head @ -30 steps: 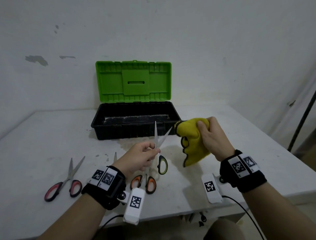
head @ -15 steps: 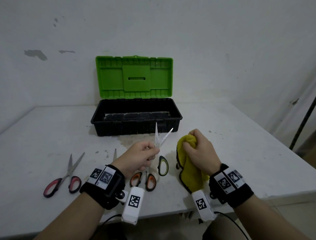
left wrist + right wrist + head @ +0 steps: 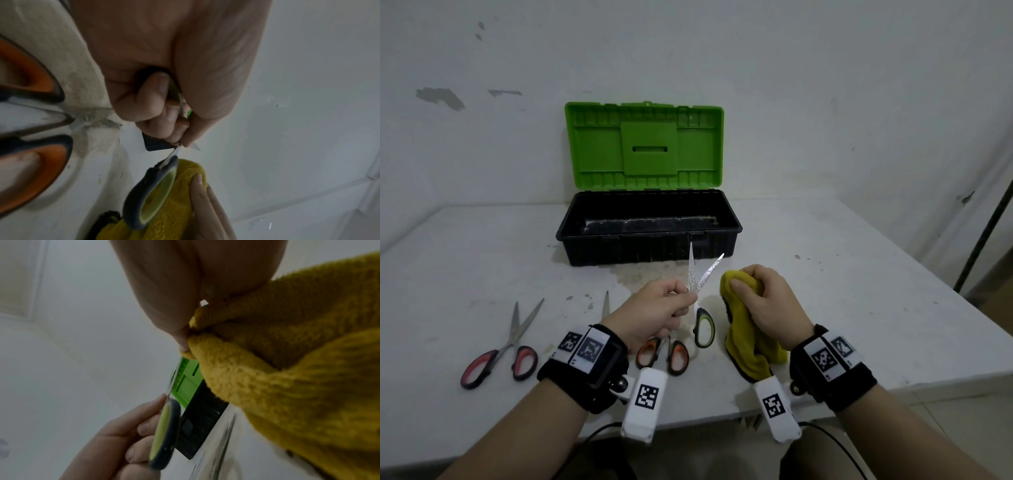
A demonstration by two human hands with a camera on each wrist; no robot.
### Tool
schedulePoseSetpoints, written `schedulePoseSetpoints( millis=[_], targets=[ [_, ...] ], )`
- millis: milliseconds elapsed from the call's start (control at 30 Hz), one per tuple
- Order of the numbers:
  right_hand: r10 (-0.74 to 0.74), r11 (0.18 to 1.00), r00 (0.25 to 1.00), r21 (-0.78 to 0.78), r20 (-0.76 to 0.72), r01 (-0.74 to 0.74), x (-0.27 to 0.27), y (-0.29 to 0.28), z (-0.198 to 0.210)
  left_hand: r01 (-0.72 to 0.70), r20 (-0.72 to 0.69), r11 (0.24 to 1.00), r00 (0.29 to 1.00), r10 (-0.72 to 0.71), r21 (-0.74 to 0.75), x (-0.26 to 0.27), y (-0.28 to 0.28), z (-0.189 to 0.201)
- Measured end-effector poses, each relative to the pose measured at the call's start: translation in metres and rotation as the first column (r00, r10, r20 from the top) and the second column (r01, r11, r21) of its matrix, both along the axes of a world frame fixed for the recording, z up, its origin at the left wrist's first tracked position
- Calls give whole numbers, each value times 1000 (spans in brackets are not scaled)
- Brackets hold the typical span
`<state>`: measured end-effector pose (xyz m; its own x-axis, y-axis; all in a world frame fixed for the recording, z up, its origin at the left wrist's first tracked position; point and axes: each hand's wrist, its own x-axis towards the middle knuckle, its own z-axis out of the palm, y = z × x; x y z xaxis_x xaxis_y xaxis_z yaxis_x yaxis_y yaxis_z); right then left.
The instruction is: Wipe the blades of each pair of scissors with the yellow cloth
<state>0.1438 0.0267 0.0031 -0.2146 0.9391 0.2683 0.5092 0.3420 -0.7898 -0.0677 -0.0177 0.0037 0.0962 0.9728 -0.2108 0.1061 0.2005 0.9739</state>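
Observation:
My left hand grips one handle of the green-handled scissors above the table, blades spread in a V and pointing up. Its fingers curl round that handle, and the free green loop hangs below. My right hand clutches the bunched yellow cloth just right of the blades, apart from them. In the right wrist view the cloth fills the right side beside the green loop. Orange-handled scissors lie under my left hand. Red-handled scissors lie further left.
An open toolbox with a black base and raised green lid stands behind the hands, against the wall. The white table ends close to my body and at the right. A dark pole leans at the far right.
My right hand came down and toward the scissors with the cloth, from raised beside the blade tips to low beside them. The left hand kept the scissors nearly still.

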Motion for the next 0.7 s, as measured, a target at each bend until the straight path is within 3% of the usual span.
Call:
schedulePoseSetpoints(
  millis=[233, 433, 700],
  targets=[
    [43, 998, 997, 52, -66, -40, -5, -4, 0, 8, 21, 1000, 1000, -8, -19, 1, -1, -1],
    [50, 999, 994, -4, -99, -51, -7, -13, 5, -5, 29, 999, 1000, 6, -35, 6, -1, -3],
    [60, 956, 998, 287, 16, -62, -13, -19, 2, -6, -43, 1000, 999, 7, 22, 9, 1, 2]
  ],
)
